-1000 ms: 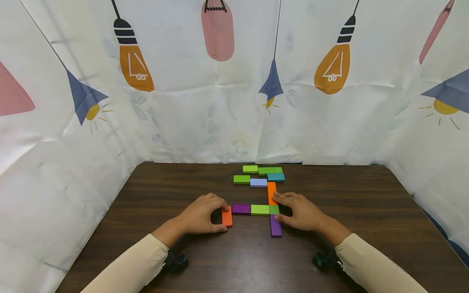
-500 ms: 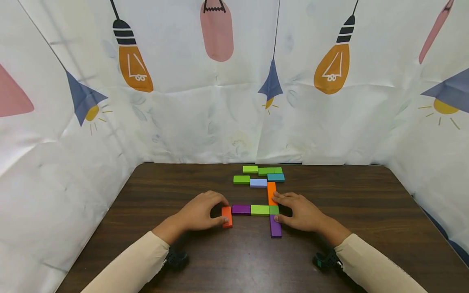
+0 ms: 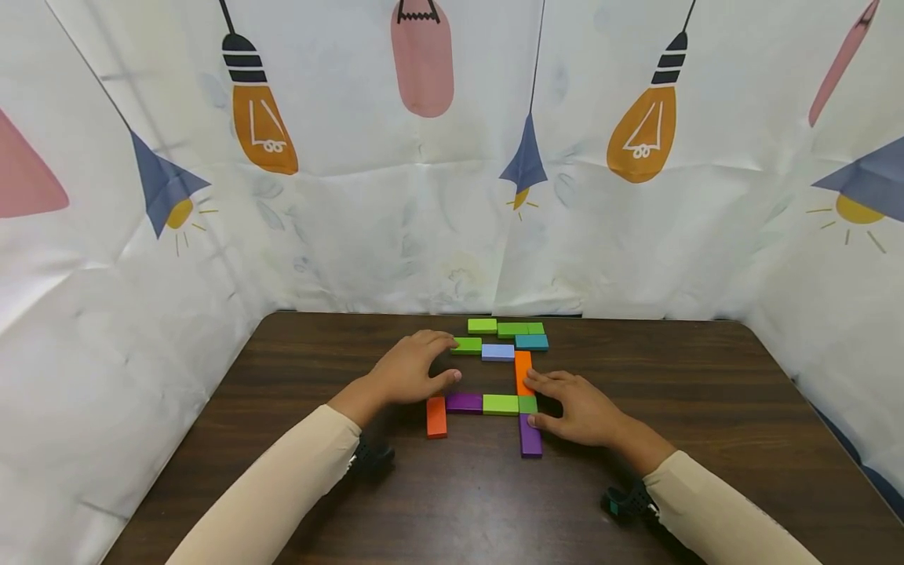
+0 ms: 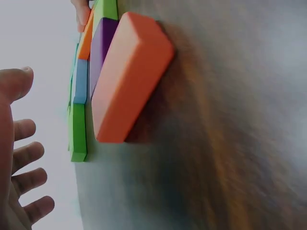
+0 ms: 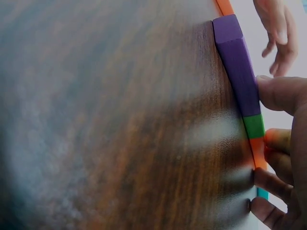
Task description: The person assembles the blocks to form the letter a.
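Note:
A red-orange block (image 3: 436,417) lies at the left end of a row on the table, beside a purple block (image 3: 464,403). A light green block (image 3: 500,405) and a small green block (image 3: 527,404) continue the row. My right hand (image 3: 582,412) rests its fingertips on an orange block (image 3: 523,371), its thumb touching a second purple block (image 3: 530,438). My left hand (image 3: 411,367), fingers apart and holding nothing, hovers beyond the red-orange block. Its fingertips are close to a green block (image 3: 468,346); whether they touch it in the head view I cannot tell.
A periwinkle block (image 3: 497,353) and a teal block (image 3: 531,342) lie at the orange block's far end. Behind them are several green blocks (image 3: 482,326) near the far edge of the dark wooden table (image 3: 657,369). A printed white cloth (image 3: 367,235) hangs around the table.
My left hand has left the red-orange block, which stays beside the row, and moved away from me and slightly right, toward the green block. My right hand has stayed in place.

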A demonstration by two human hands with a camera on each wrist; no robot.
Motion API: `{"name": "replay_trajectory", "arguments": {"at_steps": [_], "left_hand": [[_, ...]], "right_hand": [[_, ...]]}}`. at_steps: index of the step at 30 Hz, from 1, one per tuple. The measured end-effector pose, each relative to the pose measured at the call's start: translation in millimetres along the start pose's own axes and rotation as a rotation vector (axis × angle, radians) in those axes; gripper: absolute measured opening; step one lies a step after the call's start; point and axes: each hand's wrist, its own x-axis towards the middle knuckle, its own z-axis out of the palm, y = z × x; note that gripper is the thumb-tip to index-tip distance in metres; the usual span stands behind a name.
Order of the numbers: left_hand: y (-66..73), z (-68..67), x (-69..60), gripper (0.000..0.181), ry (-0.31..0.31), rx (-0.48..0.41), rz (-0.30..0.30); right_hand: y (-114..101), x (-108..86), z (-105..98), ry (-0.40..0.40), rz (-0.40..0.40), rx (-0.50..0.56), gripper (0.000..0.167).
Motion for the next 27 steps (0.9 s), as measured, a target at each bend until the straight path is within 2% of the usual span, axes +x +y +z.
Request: {"name": "replay_trajectory", "arguments": {"at_steps": [5, 12, 20, 27], "left_hand": [[2.6, 1.9, 16.8, 0.065, -0.041, 0.019, -0.017], [5.5, 6.1, 31.5, 0.069, -0.095, 0.036, -0.048], [6.7, 13.8, 42.8, 0.070, -0.139, 0.062, -0.081], [11.0, 12.3, 49.1, 0.071, -0.162, 0.053, -0.106]], "right_hand": [[1, -0.3, 0, 0.001, 0.001, -0.004, 0.070], [2, 0.1, 0, 0.004, 0.001, 0.001, 0.071], [3, 0.3, 0, -0.002, 0.011, -0.003, 0.072], [2, 1.8, 1, -0.003, 0.010, -0.003, 0.071]]}}
